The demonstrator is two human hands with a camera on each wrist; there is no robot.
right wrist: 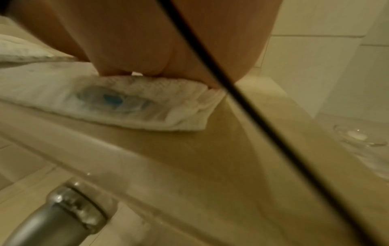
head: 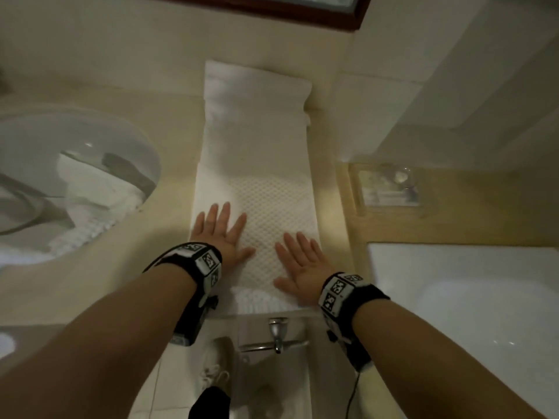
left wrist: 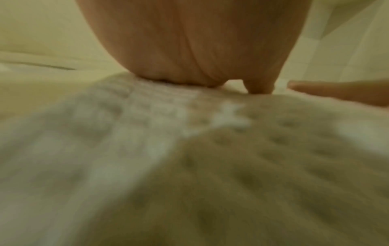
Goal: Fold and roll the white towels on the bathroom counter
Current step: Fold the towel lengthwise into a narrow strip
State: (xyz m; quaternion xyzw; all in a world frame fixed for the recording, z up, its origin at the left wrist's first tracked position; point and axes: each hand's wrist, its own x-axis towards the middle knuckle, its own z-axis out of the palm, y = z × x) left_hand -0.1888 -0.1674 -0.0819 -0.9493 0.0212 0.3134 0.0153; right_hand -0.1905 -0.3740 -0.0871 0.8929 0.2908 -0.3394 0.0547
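A long white waffle-textured towel (head: 257, 164) lies folded into a narrow strip on the beige counter (head: 121, 285), running away from me. My left hand (head: 219, 229) lies flat on its near left part, fingers straight and spread. My right hand (head: 298, 261) lies flat on its near right part, fingers spread too. The towel's far end (head: 257, 83) is doubled into thicker layers by the wall. In the left wrist view my left hand (left wrist: 189, 50) rests on the blurred towel (left wrist: 189, 166). The right wrist view shows the towel's folded near edge (right wrist: 147, 106) under my right hand (right wrist: 157, 41).
A glass basin (head: 60, 182) at the left holds another crumpled white towel (head: 93, 195). A clear tray (head: 387, 186) sits on the wooden ledge at right, above a white tub (head: 469, 297). A metal tap (head: 276, 331) hangs under the counter's front edge. A framed mirror (head: 287, 10) is behind.
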